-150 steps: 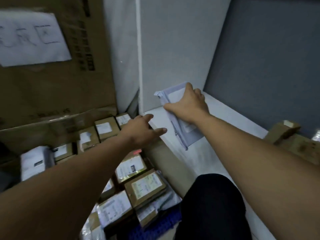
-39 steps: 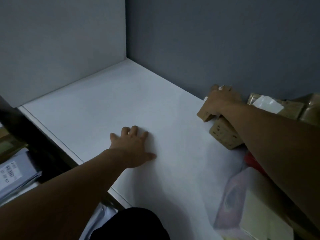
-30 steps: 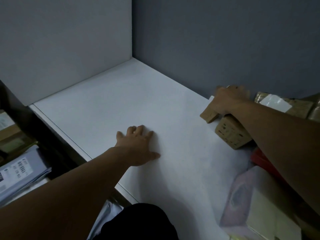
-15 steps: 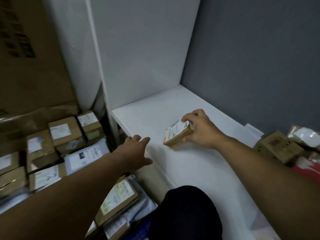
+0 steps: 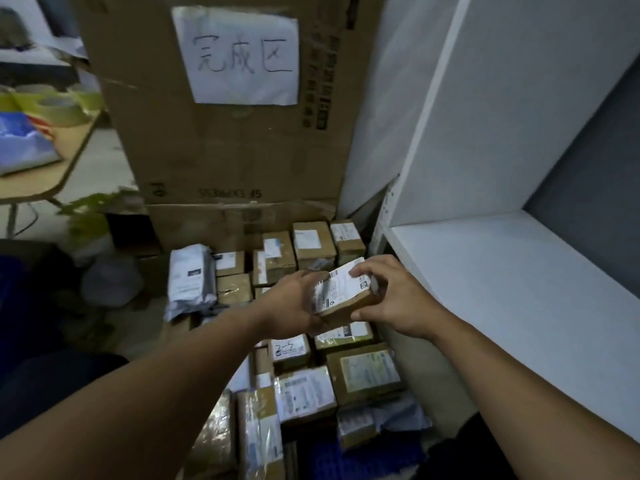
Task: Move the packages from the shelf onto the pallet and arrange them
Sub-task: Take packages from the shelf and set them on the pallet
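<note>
**Small package held in both hands above the loaded pallet**

The small brown package (image 5: 343,293) lies at centre frame, in the air and tilted, with its white printed label facing up. Both hands grip it. The left hand (image 5: 291,306) curls round its left end and underside. The right hand (image 5: 398,299) pinches its right end, fingers on the upper edge and thumb at the lower edge. The package is just left of the white shelf (image 5: 502,289), which fills the right of the frame, and does not touch it. Directly below, labelled cardboard packages (image 5: 304,393) stand in close rows, touching one another, from lower centre up to the middle of the frame. They rest on a blue pallet (image 5: 346,459), of which a strip shows at the bottom edge. A grey mailer bag (image 5: 190,282) leans at the left end of the rows. Behind the rows, at upper centre, a large cardboard box (image 5: 225,161) stands upright and carries a paper sheet (image 5: 242,57) with handwritten characters. At upper left, a counter (image 5: 41,188) bears tape rolls (image 5: 52,105)
</note>
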